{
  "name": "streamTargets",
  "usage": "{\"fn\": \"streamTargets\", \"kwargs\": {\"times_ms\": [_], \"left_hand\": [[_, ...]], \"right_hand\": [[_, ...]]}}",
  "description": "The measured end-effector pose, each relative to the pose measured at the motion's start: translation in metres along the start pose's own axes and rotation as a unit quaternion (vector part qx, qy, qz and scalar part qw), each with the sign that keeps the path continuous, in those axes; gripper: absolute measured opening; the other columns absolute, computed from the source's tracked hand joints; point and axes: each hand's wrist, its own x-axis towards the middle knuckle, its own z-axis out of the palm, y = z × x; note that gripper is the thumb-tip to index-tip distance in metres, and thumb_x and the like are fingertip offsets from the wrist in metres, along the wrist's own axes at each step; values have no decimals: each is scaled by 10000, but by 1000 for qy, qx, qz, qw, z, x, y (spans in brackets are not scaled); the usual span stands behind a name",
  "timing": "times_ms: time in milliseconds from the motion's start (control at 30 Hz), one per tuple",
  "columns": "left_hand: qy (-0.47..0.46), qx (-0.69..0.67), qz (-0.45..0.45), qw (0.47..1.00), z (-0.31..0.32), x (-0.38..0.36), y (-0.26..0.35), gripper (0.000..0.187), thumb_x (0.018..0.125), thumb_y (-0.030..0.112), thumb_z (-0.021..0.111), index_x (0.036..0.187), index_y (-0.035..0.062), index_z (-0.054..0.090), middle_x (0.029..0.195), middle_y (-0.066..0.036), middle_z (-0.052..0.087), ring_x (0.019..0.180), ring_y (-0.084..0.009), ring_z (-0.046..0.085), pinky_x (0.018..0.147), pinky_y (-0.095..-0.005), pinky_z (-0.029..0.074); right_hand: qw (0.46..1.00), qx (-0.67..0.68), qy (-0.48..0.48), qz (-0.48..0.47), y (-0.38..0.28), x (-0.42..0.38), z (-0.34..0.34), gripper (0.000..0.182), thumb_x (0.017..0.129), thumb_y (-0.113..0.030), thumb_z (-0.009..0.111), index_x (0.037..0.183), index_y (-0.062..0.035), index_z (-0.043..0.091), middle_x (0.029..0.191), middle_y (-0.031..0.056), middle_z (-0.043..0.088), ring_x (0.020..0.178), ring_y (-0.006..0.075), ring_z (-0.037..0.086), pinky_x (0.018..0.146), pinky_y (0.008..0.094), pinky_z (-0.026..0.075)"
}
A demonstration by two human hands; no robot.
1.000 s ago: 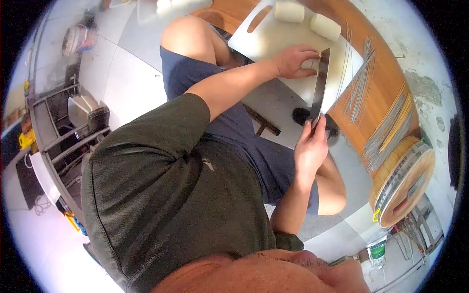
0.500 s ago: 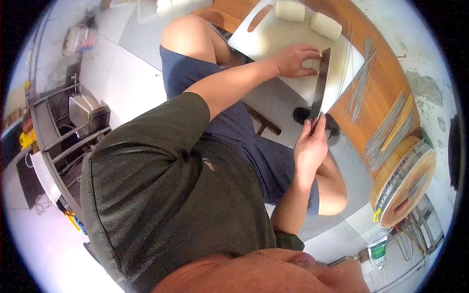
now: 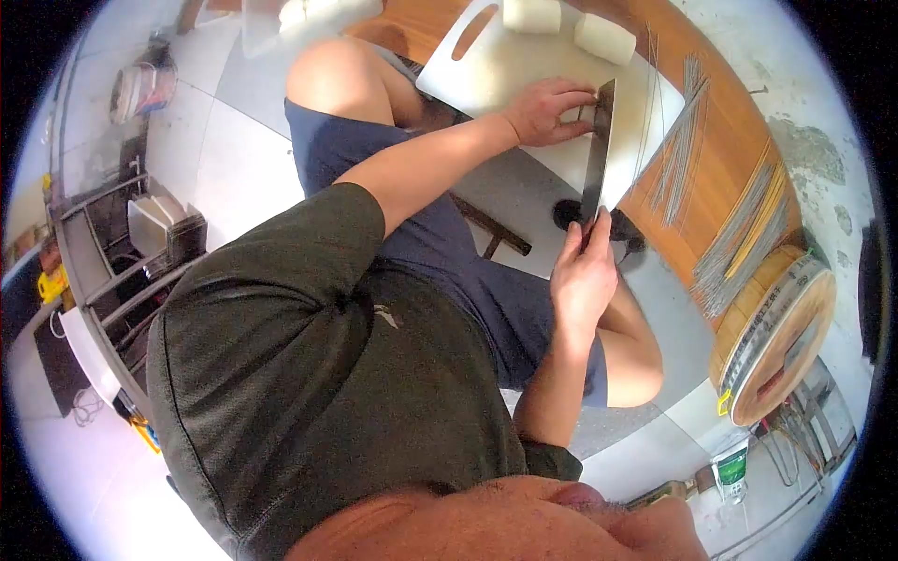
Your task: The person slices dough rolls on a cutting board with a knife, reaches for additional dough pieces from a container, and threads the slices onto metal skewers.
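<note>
My right hand (image 3: 585, 271) is closed round the handle end of a long knife (image 3: 600, 145), whose dark, straight blade points away from me over a white cutting board (image 3: 456, 79). At the blade's far end is my left hand (image 3: 552, 110), its thumb and fingers curled against the near side of the blade. Whatever sits between those fingers is pale and hard to tell from the board. Two white cylindrical pieces (image 3: 605, 39) lie at the far edge of the board, beyond the knife.
A brown wooden surface (image 3: 697, 182) lies under the board, with bundles of thin grey sticks (image 3: 683, 140) on it. A round wooden block with a banded rim (image 3: 784, 346) stands at the right. My bent legs flank the board's near side. A rack (image 3: 112, 248) stands left.
The whole view has shifted slightly, so the board, knife and hands appear a little further left and up. Both hands keep their places at the knife.
</note>
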Motion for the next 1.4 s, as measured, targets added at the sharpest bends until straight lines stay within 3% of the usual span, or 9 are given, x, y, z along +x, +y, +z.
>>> {"fn": "streamTargets", "kwargs": {"times_ms": [700,867,1167,1300,1400], "left_hand": [[11,-25,3,1000,1,0,-5,312,780,220,756,1041,66,685,1056,-103,665,954,-302,644,837,-387,539],[-4,-17,21,1000,6,0,-13,301,778,227,752,1028,71,687,1045,-94,663,939,-303,643,825,-391,539],[5,3,7,1000,3,-1,-5,297,774,237,758,1011,72,689,1030,-92,658,928,-305,642,818,-391,540],[6,-9,31,999,3,3,-10,305,768,237,764,1010,69,688,1003,-100,660,926,-312,642,808,-397,543],[12,-30,29,999,3,6,-11,310,765,232,765,1013,64,687,989,-105,659,922,-317,641,807,-400,542]], "right_hand": [[1000,-11,10,-12,-6,2,-1,378,960,-204,569,1282,-18,506,889,238,669,796,433,660,648,517,528],[998,-33,-46,8,-26,36,-12,304,973,-236,539,1194,-32,494,889,248,663,840,452,649,695,531,517],[1000,-11,7,-18,-7,12,2,349,963,-196,563,1267,-38,494,951,223,688,860,445,654,717,518,521],[995,-58,-76,20,-30,54,-6,382,968,-219,559,1290,-28,483,956,235,685,842,439,661,712,519,523],[998,-51,-37,3,-19,44,0,392,965,-232,564,1299,-43,484,966,246,676,849,440,659,710,518,523]]}}
